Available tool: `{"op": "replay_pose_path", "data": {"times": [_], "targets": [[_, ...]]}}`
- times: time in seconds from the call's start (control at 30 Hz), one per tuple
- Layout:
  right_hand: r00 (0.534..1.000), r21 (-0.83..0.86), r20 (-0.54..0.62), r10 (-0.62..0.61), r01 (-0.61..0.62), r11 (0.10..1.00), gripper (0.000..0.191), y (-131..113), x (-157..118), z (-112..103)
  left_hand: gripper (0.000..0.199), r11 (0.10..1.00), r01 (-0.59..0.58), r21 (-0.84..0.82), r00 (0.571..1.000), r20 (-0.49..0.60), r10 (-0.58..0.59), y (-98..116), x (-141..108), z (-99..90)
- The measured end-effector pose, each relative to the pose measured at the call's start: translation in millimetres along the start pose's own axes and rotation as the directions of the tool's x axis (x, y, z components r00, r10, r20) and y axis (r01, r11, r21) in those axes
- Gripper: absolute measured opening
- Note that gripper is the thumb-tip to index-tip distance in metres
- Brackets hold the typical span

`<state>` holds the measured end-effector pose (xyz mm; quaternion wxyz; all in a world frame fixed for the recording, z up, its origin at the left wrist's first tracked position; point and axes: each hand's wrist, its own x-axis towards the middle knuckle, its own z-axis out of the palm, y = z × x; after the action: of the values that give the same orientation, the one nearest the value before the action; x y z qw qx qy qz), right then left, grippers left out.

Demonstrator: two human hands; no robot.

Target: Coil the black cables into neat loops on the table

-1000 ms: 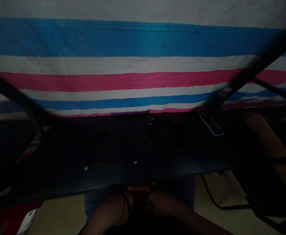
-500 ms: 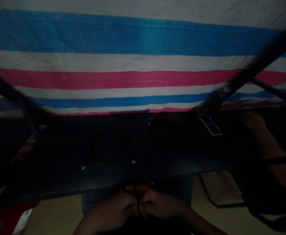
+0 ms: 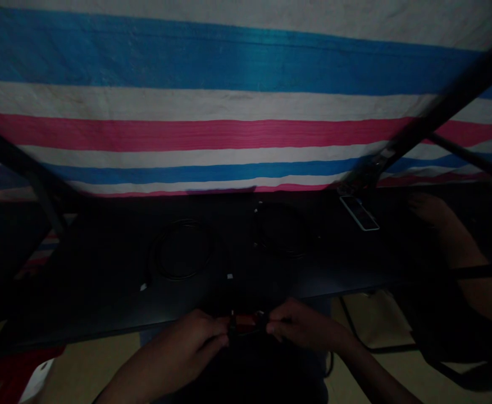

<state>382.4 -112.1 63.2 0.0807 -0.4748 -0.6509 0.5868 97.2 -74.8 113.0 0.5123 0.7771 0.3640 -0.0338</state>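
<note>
In the dark head view, my left hand (image 3: 201,336) and my right hand (image 3: 296,325) are a short way apart at the table's front edge. Each is closed in a pinch, apparently on an end of a thin black cable (image 3: 233,322); small bright tips show beside the fingers. Something reddish lies between or behind the hands, too dark to make out. On the black table (image 3: 115,303) ahead rest two coiled black cables, the left coil (image 3: 182,278) with pale ends and the right coil (image 3: 288,253).
A phone (image 3: 359,213) lies at the back right. Another person's arm (image 3: 460,241) rests on the table at far right. Dark metal frame bars (image 3: 443,112) slant up at both sides. A striped sheet (image 3: 229,134) hangs behind, and a red item (image 3: 14,365) is at lower left.
My hands were close together lower down, with a dark strand between them. They have moved apart sideways and up a little, towards the table edge.
</note>
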Motion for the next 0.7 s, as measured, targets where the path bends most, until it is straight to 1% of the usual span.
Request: {"op": "replay_pose_path", "data": {"times": [0.07,0.17,0.27,0.33,0.43,0.5,0.57,0.63,0.7], "targets": [[0.998,-0.084,-0.062,0.023,-0.028,0.996,0.034,0,1,-3,0.027,0.996,0.044,0.072,0.999,-0.003,-0.044,-1,7,-2.2],[0.992,-0.163,-0.125,0.021,-0.041,0.986,0.036,-10,-1,-6,0.034,0.965,0.131,0.226,0.991,-0.044,-0.124,1,19,-0.9],[0.986,-0.231,-0.169,-0.003,-0.037,0.972,0.038,-21,0,-10,0.034,0.917,0.165,0.362,0.985,-0.019,-0.170,9,30,3.6],[0.984,-0.231,-0.178,-0.010,-0.032,0.973,0.039,-25,4,-10,0.034,0.884,0.142,0.446,0.988,-0.005,-0.156,15,36,4.9],[0.988,-0.117,-0.146,-0.042,0.025,0.993,0.035,-25,16,-5,0.031,0.851,0.063,0.522,0.998,-0.021,-0.061,25,42,1.8],[0.987,-0.018,-0.136,-0.081,0.080,0.997,0.033,-26,21,-1,0.027,0.843,0.016,0.538,1.000,-0.030,0.000,30,43,-1.7],[0.987,0.047,-0.134,-0.092,0.099,0.994,0.035,-29,22,-1,0.025,0.865,-0.026,0.501,0.998,-0.040,0.053,34,41,-4.0],[0.988,0.033,-0.124,-0.093,0.098,0.995,0.036,-32,18,-6,0.027,0.913,-0.060,0.404,0.994,-0.059,0.091,33,37,-4.2],[0.992,-0.014,-0.087,-0.090,0.089,0.996,0.037,-34,10,-17,0.029,0.957,-0.077,0.280,0.991,-0.082,0.103,28,32,-3.9]]}}
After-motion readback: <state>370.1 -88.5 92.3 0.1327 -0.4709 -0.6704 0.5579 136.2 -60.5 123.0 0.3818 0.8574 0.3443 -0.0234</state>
